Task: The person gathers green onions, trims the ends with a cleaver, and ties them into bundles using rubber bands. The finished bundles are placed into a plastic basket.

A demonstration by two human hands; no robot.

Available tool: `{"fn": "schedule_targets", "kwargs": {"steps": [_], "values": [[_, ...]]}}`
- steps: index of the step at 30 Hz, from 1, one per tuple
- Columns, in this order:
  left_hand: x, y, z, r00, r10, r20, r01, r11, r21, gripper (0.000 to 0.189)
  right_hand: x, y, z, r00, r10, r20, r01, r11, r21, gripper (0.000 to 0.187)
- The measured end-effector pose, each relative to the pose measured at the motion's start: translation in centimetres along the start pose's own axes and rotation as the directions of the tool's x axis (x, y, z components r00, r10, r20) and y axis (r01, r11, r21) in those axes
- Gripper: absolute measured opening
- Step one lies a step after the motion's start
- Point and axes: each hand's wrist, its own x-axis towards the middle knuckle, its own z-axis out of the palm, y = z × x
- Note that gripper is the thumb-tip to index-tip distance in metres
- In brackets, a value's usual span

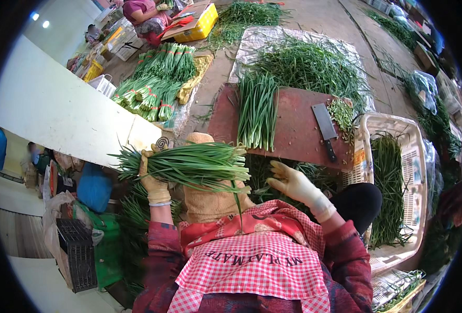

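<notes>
My left hand [154, 178], in a pale glove, grips the leafy end of a bunch of garlic chives [199, 166]. The bunch lies sideways over a tan towel [205, 203] on my lap, its pale cut ends to the right. One loose blade droops onto my apron [250, 258]. To the right of those ends, my gloved right hand [291, 182] is apart from the bunch, fingers spread and holding nothing. Ahead, another heap of chives [257, 111] rests on a red board [293, 125]. A cleaver [324, 127] lies there beside chopped stem ends [340, 113].
A white plastic basket [418, 187] holding chives stands at my right. Beyond the board, loose chives [313, 64] cover a white sheet. Banded bunches [148, 96] are stacked front left, near a white ledge [70, 109]. A person [144, 17] sits behind by a yellow box [197, 27].
</notes>
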Motion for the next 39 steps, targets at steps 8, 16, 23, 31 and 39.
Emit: {"fn": "schedule_targets", "kwargs": {"steps": [8, 16, 23, 31, 39], "values": [[-1.8, -0.5, 7.5, 0.972, -0.017, 0.234, -0.041, 0.970, 0.240, 0.019, 7.2, -9.3, 1.8, 0.990, -0.120, 0.079, 0.003, 0.569, 0.822, 0.074], [-5.4, 1.2, 1.9, 0.977, -0.113, 0.181, -0.011, 0.818, 0.574, 0.024, 9.5, -6.6, 0.4, 0.997, 0.067, 0.044, -0.069, 0.454, 0.888, 0.052], [-9.5, 0.3, -0.8, 0.992, -0.093, 0.090, 0.042, 0.890, 0.454, 0.021, 5.1, -5.6, 0.8, 0.997, -0.061, -0.038, 0.069, 0.949, 0.307, 0.037], [-8.5, -0.1, -1.2, 0.977, -0.119, 0.178, 0.027, 0.894, 0.447, 0.021, 10.6, -3.6, 8.8, 0.996, 0.088, 0.035, -0.094, 0.933, 0.348, 0.041], [-7.9, 2.3, -1.1, 0.974, 0.011, 0.228, -0.095, 0.927, 0.362, 0.017, 8.7, -6.0, 3.7, 0.996, -0.026, 0.089, -0.075, 0.347, 0.935, 0.014]]}}
